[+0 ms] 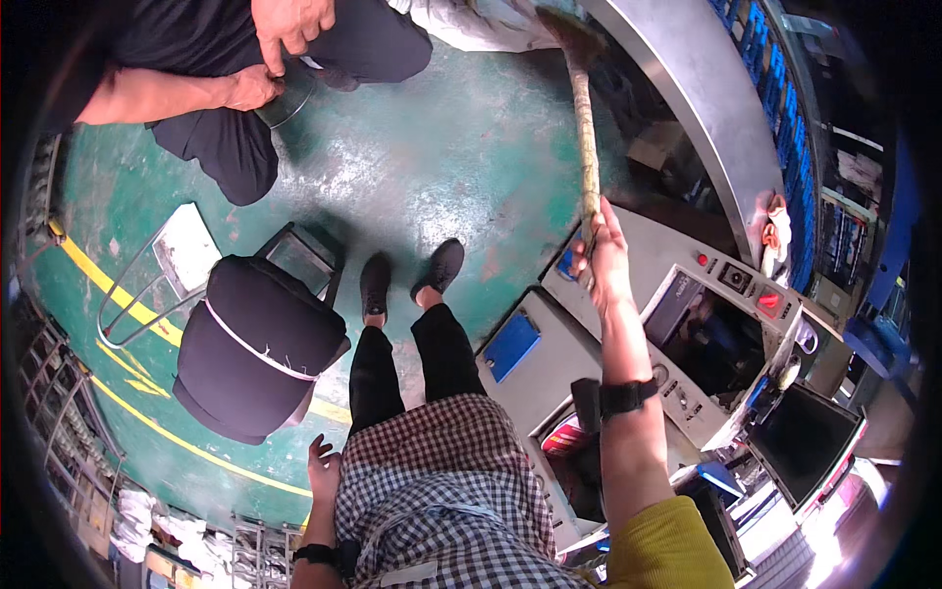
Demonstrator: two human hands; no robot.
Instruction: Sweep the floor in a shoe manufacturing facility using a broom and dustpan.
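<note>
My right hand (605,250) is closed around the lower end of a long, pale, wrapped handle (586,128). It looks like a broom, with a dark brown head (572,37) at the far end near a pale sack (471,25); the head is partly in shadow. That arm reaches forward over a light grey machine cabinet (613,257). My left hand (324,466) hangs beside my checked apron (432,461), holding nothing, its fingers loosely apart. The nearest thing to it is a black padded chair (257,353) with a pale cord tied round it.
At the far left a person in dark clothes (211,49) crouches, hands on a dark cylinder (287,103). A metal-framed stool (186,250) stands beside the chair. A control panel (731,280), a monitor (805,442) and a curved metal guard (702,108) line the right side.
</note>
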